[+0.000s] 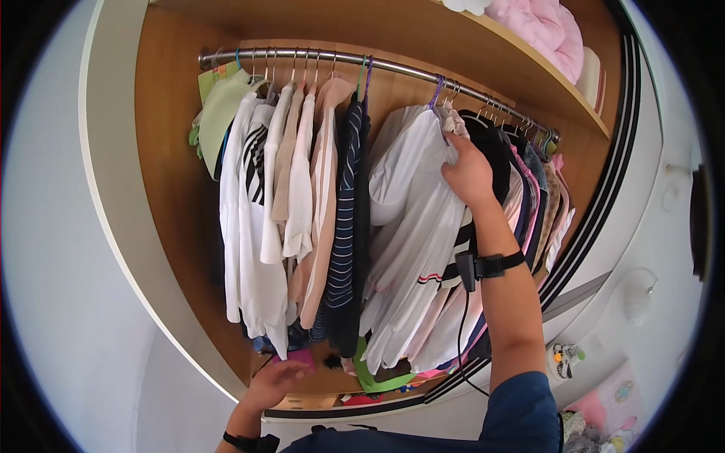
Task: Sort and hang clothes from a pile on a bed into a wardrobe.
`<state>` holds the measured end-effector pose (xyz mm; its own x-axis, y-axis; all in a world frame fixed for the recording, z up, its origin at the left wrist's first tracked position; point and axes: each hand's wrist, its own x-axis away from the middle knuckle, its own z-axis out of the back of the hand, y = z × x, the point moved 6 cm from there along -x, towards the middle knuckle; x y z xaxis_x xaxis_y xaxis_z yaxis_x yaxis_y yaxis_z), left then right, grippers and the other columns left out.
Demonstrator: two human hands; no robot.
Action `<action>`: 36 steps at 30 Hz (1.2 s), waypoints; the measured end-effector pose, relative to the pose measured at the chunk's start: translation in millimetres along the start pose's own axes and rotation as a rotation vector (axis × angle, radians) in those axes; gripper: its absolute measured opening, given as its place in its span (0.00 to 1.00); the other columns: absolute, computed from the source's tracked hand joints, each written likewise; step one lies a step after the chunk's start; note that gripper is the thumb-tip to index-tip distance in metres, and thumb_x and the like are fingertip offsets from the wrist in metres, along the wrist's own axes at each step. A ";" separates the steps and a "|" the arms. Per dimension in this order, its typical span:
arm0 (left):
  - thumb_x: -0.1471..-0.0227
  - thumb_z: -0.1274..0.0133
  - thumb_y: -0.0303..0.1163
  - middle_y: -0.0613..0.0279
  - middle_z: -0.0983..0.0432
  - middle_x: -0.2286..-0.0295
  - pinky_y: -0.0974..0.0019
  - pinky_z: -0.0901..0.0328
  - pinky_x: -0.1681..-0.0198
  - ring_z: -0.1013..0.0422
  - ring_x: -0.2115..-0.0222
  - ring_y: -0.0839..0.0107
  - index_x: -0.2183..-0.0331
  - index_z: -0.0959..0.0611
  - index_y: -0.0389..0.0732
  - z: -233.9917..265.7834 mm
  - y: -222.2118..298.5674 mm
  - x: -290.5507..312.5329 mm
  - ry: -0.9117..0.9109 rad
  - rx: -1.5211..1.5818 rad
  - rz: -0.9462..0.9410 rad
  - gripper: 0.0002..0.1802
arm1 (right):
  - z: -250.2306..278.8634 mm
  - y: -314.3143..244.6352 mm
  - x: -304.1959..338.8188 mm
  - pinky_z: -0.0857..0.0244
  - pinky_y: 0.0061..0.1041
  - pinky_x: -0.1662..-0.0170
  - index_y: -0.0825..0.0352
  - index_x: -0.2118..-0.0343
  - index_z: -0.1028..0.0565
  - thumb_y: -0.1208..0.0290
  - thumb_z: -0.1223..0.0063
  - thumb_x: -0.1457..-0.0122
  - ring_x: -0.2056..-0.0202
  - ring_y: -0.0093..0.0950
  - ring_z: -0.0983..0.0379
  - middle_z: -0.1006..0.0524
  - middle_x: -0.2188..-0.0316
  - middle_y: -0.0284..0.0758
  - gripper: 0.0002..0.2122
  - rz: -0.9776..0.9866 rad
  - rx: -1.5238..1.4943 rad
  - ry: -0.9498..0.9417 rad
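1. Nearest the camera, the left hand hangs low before the wardrobe floor, fingers loosely curled and apparently empty; its fingertips lie at a small pink object among the clutter there, though I cannot tell whether they touch it.
2. Higher up, the right hand, a black strap with a trailing cable on its wrist, is pressed into the hanging clothes. Its fingers are bent around the shoulder edge of a white long-sleeved garment with a thin dark and pink stripe near its hem, which hangs from a purple hanger on the curved metal rail.
3. Judging by this, the step in hand is sorting through the rail: the white garment is being parted from the black garment just right of it. Going further would seem to call for a firmer hold at the shoulder or the hanger hook, and a lift to clear the rail.
4. In the way: clothes are packed tight on both sides. A navy striped top hangs just left, cream and white shirts beyond it, and patterned pieces crowd the right end.
5. Above, a wooden shelf carries pink bedding.
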<state>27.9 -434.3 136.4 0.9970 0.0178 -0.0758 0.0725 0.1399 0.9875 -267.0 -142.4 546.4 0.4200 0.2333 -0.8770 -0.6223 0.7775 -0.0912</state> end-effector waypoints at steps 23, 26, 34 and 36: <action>0.33 0.45 0.23 0.55 0.14 0.56 0.64 0.30 0.41 0.20 0.51 0.68 0.49 0.16 0.31 -26.3 -9.1 -22.2 0.036 -0.101 -0.001 0.13 | 6.7 -61.1 45.1 0.28 0.41 0.40 0.64 0.38 0.26 0.67 0.36 0.45 0.41 0.51 0.26 0.31 0.35 0.51 0.29 0.077 -0.372 0.205; 0.34 0.45 0.22 0.55 0.14 0.56 0.64 0.30 0.42 0.20 0.51 0.67 0.49 0.16 0.31 -20.6 -18.3 -20.2 0.049 -0.060 -0.008 0.13 | 37.6 -18.0 66.9 0.34 0.44 0.35 0.66 0.38 0.28 0.66 0.36 0.42 0.39 0.53 0.30 0.30 0.36 0.50 0.29 0.127 0.043 0.427; 0.33 0.46 0.21 0.55 0.15 0.55 0.63 0.28 0.44 0.20 0.52 0.66 0.49 0.16 0.31 -39.7 3.4 -28.0 0.005 -0.032 0.001 0.13 | 44.3 115.1 41.2 0.25 0.44 0.46 0.68 0.52 0.16 0.54 0.35 0.40 0.50 0.50 0.21 0.22 0.45 0.49 0.22 -0.199 0.267 0.298; 0.33 0.46 0.22 0.55 0.15 0.56 0.64 0.28 0.45 0.20 0.52 0.67 0.50 0.16 0.32 -45.9 1.1 -29.1 -0.002 -0.036 0.002 0.12 | 33.0 128.5 22.6 0.24 0.43 0.48 0.69 0.56 0.16 0.55 0.35 0.40 0.52 0.49 0.20 0.20 0.49 0.48 0.20 -0.167 0.235 0.262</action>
<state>-2.3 -389.2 133.4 0.9971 0.0166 -0.0740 0.0699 0.1752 0.9820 -315.7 -18.0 530.4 0.3009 -0.0412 -0.9528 -0.3785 0.9118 -0.1590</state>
